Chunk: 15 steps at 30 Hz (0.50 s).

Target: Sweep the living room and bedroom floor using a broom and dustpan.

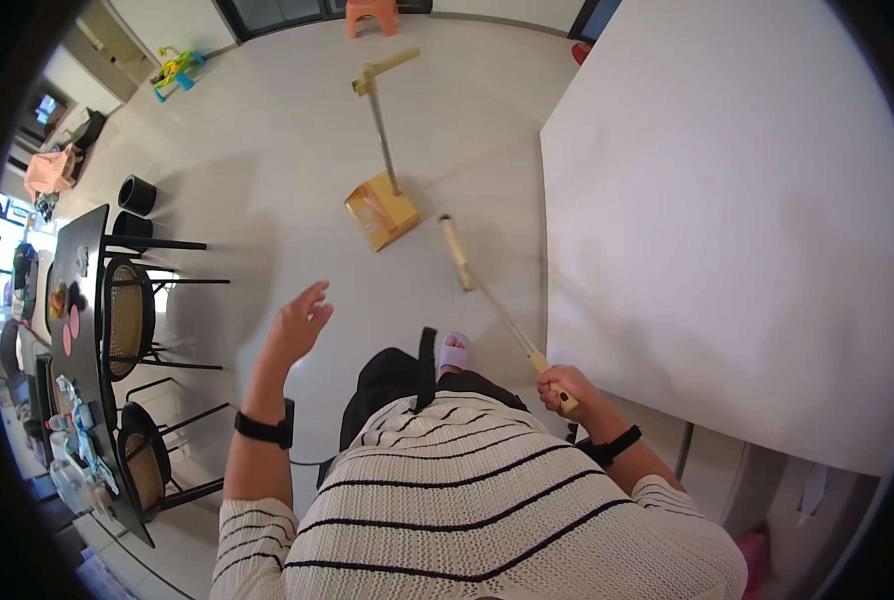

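Observation:
My right hand is closed around the beige grip of a long-handled floor sweeper, either a broom or a squeegee. Its metal pole slants up and left to a narrow beige head near the floor; bristles or blade cannot be made out. Beyond that head, a yellow long-handled dustpan stands on the floor, its metal pole upright with a beige handle on top. My left hand hangs in the air on the left, fingers apart, holding nothing.
A large white panel or wall rises close on the right. Along the left, a black table bears several items, with cane-backed chairs beside it and black cylinders near its far end. An orange stool stands far ahead.

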{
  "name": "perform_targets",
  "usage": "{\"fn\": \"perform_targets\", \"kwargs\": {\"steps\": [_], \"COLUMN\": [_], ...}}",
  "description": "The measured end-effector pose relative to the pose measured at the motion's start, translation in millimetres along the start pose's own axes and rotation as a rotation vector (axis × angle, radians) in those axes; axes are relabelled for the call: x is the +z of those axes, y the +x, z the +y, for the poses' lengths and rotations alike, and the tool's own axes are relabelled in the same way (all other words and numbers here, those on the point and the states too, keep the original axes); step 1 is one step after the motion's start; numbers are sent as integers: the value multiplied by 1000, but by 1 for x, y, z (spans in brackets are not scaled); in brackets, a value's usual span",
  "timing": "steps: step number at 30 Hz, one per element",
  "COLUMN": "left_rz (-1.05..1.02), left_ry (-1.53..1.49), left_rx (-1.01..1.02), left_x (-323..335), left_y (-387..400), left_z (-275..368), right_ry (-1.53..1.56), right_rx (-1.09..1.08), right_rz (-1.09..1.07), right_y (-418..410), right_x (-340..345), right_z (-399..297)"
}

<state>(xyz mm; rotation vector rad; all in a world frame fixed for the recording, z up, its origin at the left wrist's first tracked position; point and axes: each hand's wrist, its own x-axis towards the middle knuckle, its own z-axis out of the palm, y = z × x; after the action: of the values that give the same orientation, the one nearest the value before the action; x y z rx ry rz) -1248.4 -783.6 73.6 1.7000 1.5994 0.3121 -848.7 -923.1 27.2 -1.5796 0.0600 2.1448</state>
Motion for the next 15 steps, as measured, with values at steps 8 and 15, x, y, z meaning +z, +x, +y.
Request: {"fn": "perform_targets", "kwargs": {"steps": [8,15], "left_rz": [-121,-169], "left_ry": [-728,-1096], "left_rx": [-124,-135], "left_x": [2,1], "left_y": [131,258], "left_z": [84,94], "right_ry": [331,657], "right_rx": [-45,85], "right_rz": [-35,-296], "right_y": [71,81], "right_x": [-32,8], "right_z": [-36,-121]}}
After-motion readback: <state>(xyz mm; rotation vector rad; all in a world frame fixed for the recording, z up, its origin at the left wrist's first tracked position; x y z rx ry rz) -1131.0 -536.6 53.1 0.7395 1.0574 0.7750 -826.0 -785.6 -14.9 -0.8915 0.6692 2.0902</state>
